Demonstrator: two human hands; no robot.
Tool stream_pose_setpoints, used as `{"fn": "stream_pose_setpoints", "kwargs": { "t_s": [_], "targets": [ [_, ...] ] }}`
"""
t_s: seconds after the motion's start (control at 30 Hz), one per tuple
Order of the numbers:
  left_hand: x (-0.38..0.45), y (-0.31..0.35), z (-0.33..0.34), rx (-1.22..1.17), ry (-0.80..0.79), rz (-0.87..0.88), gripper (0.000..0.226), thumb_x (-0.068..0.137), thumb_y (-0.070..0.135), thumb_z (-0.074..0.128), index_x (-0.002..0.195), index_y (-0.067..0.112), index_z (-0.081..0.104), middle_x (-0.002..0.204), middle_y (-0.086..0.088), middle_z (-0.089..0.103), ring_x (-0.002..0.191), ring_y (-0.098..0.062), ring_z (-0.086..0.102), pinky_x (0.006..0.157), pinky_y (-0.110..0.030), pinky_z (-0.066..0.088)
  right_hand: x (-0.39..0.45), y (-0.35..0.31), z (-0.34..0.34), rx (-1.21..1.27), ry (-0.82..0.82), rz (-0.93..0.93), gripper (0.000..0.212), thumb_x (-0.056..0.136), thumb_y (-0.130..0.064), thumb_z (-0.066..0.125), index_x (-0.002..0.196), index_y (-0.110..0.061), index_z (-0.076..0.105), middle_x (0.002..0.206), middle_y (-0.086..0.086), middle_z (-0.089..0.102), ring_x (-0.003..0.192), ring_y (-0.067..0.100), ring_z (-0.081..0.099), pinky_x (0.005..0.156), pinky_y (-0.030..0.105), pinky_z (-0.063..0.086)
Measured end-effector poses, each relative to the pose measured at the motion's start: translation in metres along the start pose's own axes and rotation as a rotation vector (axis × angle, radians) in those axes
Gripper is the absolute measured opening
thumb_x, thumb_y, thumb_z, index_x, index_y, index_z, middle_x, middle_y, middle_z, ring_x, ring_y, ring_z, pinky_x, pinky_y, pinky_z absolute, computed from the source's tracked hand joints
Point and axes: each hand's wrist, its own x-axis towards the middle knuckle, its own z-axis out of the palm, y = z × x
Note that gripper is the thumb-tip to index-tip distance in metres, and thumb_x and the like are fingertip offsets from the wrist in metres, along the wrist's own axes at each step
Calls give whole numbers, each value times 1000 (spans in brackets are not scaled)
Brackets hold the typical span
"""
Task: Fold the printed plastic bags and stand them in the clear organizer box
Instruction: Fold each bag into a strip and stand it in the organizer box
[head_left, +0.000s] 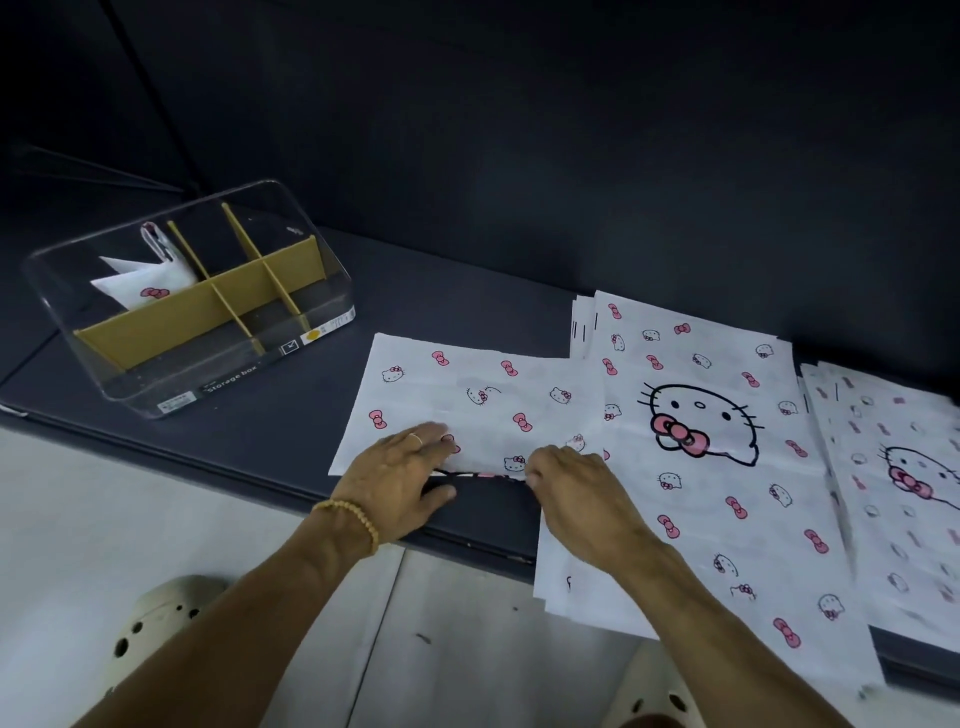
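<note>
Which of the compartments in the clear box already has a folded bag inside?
Only the rear-left compartment of the clear organizer box holds a folded bag, white with a pink bow; the other compartments between the cardboard dividers look empty.

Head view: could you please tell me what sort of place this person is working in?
Probably a home or small-shop packing spot: a low dark surface against a dark wall, stacks of printed bags, a clear organizer box with cardboard dividers, and a pale floor below.

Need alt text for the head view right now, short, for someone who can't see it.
Both hands, left hand and right hand, fold a printed plastic bag at the dark table's near edge. A stack of flat bags lies right; the clear organizer box, far left, holds one folded bag.
</note>
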Motion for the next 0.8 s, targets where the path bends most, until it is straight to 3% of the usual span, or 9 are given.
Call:
{"fn": "stream_pose_setpoints", "kwargs": {
  "t_s": [0.1,0.2,0.3,0.4,0.47,0.5,0.6,0.73,0.8],
  "targets": [
    [0,-12,-16,2,54,-38,41,96,21,48,137,26,50,151,4,40,139,-14,36,113,-25,27,5,11,-12,277,-30,95,9,100,-24,49,94,-17,52,72,-18,50,69,18,50,69,30,33],
    [-5,-27,-40,-72,40,-133,29,97,22,50,123,28,60,124,-1,64,111,-29,58,88,-33,46,5,26,-23,459,-119,276,27,81,-43,74,92,-28,55,84,-17,62,79,8,60,69,26,46],
    [-14,-45,-62,-231,24,-155,10,94,19,58,98,24,66,88,1,67,83,-29,61,67,-27,37,8,30,-24,644,-79,404,13,81,-26,77,82,-28,64,73,-13,65,65,9,60,58,21,45],
    [-27,-60,-72,-484,108,-267,18,88,11,67,74,21,64,67,10,62,65,-3,59,62,-15,39,20,25,-22,914,-29,520,13,89,-14,69,91,-26,72,81,-15,75,76,5,71,65,16,53],
    [-35,-70,-70,-619,167,-385,13,85,7,70,75,15,68,70,5,66,64,-2,57,63,-14,42,29,20,-14,887,-65,606,9,91,-18,64,93,-22,72,85,-9,76,81,13,71,74,27,55],
    [-38,-74,-67,-641,175,-448,8,84,7,71,79,13,69,73,1,66,66,-8,58,64,-19,44,33,18,-10,850,-71,654,8,91,-20,63,88,-18,70,79,-8,74,76,14,69,72,29,53],
    [-39,-81,-51,-601,163,-587,8,85,12,71,89,17,66,76,-1,63,74,-21,57,65,-25,42,45,10,1,648,-12,756,37,93,-28,58,61,-15,44,51,-9,48,53,12,48,53,27,37],
    [-27,-74,-35,-447,278,-711,20,92,19,60,112,16,59,99,-14,67,90,-35,60,81,-38,49,55,7,7,477,-39,754,32,101,-32,44,84,-7,53,74,4,54,78,27,54,67,31,36],
    [-24,-68,-31,-319,301,-706,27,94,22,57,120,14,56,112,-17,63,93,-40,61,81,-43,48,58,9,9,468,-42,776,30,101,-33,42,86,-9,51,80,5,56,84,29,55,71,31,37]
  ]
}}
